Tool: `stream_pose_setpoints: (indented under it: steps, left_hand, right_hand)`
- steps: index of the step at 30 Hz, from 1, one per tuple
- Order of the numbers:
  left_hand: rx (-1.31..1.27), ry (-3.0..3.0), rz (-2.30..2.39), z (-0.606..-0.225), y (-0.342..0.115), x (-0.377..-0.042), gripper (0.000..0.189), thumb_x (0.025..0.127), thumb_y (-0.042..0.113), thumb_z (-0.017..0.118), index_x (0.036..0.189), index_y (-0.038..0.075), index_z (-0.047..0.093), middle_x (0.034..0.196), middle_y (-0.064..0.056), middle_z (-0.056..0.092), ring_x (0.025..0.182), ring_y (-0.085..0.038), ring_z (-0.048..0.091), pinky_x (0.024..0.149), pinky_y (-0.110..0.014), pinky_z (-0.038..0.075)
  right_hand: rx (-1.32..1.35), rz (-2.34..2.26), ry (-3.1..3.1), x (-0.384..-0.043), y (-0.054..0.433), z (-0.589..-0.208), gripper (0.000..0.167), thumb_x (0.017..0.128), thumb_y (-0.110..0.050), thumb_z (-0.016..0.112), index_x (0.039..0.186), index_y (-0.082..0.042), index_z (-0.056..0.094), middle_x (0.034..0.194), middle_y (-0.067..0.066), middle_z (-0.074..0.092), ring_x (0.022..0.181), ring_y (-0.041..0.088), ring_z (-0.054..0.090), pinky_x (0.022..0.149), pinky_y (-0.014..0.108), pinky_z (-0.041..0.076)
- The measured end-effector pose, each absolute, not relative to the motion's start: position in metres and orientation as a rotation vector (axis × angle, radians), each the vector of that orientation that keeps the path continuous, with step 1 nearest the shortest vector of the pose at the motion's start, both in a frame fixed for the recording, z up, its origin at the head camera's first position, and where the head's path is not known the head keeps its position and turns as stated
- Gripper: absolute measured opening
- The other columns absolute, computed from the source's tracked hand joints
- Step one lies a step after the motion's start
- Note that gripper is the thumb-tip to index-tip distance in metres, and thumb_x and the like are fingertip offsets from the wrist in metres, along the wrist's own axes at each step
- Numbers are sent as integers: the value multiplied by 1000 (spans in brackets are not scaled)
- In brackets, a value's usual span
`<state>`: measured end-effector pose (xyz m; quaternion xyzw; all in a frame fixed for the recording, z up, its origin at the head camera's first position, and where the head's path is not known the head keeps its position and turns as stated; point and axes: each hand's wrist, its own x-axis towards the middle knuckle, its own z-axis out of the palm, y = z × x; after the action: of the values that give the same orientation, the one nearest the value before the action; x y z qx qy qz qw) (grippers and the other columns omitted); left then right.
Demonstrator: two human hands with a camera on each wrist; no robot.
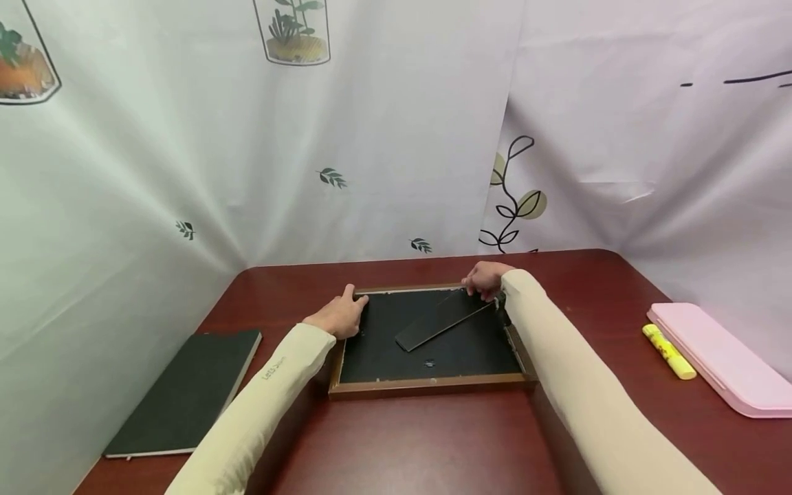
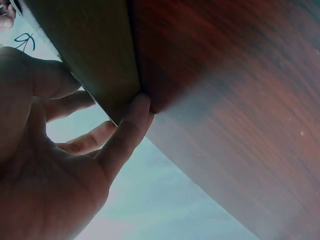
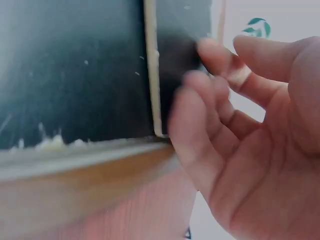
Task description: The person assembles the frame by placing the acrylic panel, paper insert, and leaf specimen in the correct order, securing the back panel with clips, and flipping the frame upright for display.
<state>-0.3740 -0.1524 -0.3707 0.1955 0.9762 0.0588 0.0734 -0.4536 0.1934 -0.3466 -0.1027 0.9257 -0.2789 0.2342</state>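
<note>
A picture frame (image 1: 433, 386) lies face down on the table, its black backing (image 1: 377, 357) up. A dark stand leg (image 1: 427, 333) crosses the backing diagonally toward the far right corner. My left hand (image 1: 342, 315) holds the frame's left side; in the left wrist view its fingers (image 2: 125, 137) bend around the wooden edge (image 2: 95, 50). My right hand (image 1: 485, 278) is at the far right corner, its curled fingers (image 3: 192, 120) on the end of the stand leg (image 3: 175, 30). The right thumb's contact is unclear.
A dark flat book (image 1: 185, 392) lies on the table's left side. To the right are a yellow tube-shaped item (image 1: 668, 352) and a pink case (image 1: 724, 357). Patterned white cloth (image 1: 396, 137) hangs behind the reddish-brown table (image 1: 421, 447).
</note>
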Motion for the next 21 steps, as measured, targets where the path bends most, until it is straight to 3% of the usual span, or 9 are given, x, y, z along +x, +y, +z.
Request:
stream_pose_setpoints:
  steps: [3, 6, 8, 10, 12, 14, 17, 21]
  left_hand:
    - [606, 2935, 193, -368, -154, -375, 56, 103, 6, 48, 157, 3, 32, 156, -29, 22, 59, -16, 49, 58, -27, 38]
    - [613, 2920, 216, -369, -157, -374, 54, 104, 7, 46, 156, 2, 32, 155, -30, 23, 60, -19, 51, 58, -29, 40]
    - [612, 2924, 211, -369, -158, -371, 52, 104, 9, 45, 155, 3, 35, 154, -30, 25, 76, -26, 58, 65, -32, 45]
    - [614, 2939, 217, -369, -158, -367, 50, 104, 9, 46, 153, 3, 39, 152, -31, 28, 103, -38, 58, 77, -40, 50]
    - [634, 2957, 236, -368, -154, -362, 47, 103, 9, 48, 150, 4, 46, 151, -31, 32, 126, -47, 45, 93, -50, 48]
    - [701, 2960, 258, -366, -148, -357, 43, 102, 12, 52, 145, 5, 53, 149, -30, 37, 137, -51, 33, 102, -58, 42]
    - [840, 2889, 321, -362, -133, -349, 40, 100, 21, 59, 138, 7, 60, 142, -24, 48, 132, -44, 41, 106, -58, 40]
    - [960, 2755, 356, -356, -112, -341, 48, 95, 31, 69, 135, 6, 62, 126, -14, 60, 117, -28, 56, 105, -45, 46]
  right_hand:
    - [-288, -933, 2513, -448, 204, -343, 35, 108, -19, 38, 104, 3, 65, 75, 2, 53, 63, 12, 56, 61, 26, 52]
    - [-287, -986, 2586, -440, 215, -347, 29, 105, -13, 44, 110, 5, 66, 82, 7, 61, 67, 14, 58, 61, 27, 51]
    - [-321, -926, 2680, -432, 223, -351, 23, 101, -11, 51, 109, 3, 69, 85, 8, 66, 71, 15, 59, 63, 28, 49]
    - [-348, -853, 2747, -425, 229, -354, 18, 97, -10, 60, 109, 0, 70, 91, 9, 69, 76, 16, 61, 65, 29, 50]
    - [-390, -793, 2779, -419, 233, -356, 21, 92, -10, 67, 111, -1, 69, 98, 12, 71, 82, 20, 63, 68, 31, 53]
    - [-421, -761, 2789, -413, 235, -357, 31, 88, -12, 74, 116, -3, 66, 105, 15, 69, 88, 23, 64, 72, 34, 54]
    - [-468, -702, 2828, -408, 234, -360, 44, 85, -16, 80, 123, -3, 63, 107, 16, 66, 93, 26, 62, 75, 36, 55]
    - [-504, -628, 2919, -405, 232, -365, 43, 86, -20, 80, 123, -4, 66, 84, 5, 60, 83, 20, 56, 73, 32, 48]
